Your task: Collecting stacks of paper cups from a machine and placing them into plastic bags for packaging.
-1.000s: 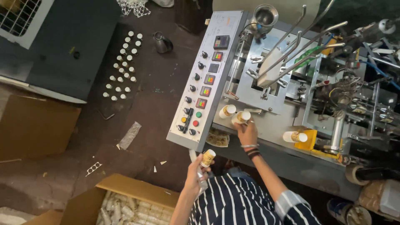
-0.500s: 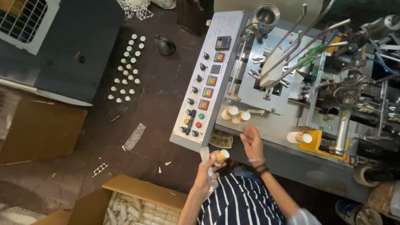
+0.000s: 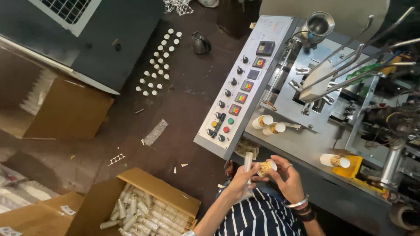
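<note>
Both hands meet just in front of the person's striped shirt [image 3: 258, 218], at the near edge of the machine. The left hand [image 3: 240, 181] is closed around a small paper cup [image 3: 266, 168] from below, and also seems to pinch a slim clear plastic sleeve [image 3: 248, 161] that stands up past the fingers, though the view is too small to be sure. The right hand [image 3: 288, 179], bangles at the wrist, curls its fingers onto the cup's rim end, so the cup lies on its side between the two hands with its white mouth tilted toward the camera, likely for a look inside. The cup is short and tapered, with a tan patterned wall and white rim.

Two matching cups [image 3: 268, 124] lie on the machine's steel deck [image 3: 297, 144], beside the sloped control panel [image 3: 238, 89]; another rests in a yellow holder [image 3: 352, 165]. Left of the person, an open cardboard box [image 3: 153, 192] holds wrapped cup stacks, and small white caps [image 3: 159, 61] stand in rows on the floor.
</note>
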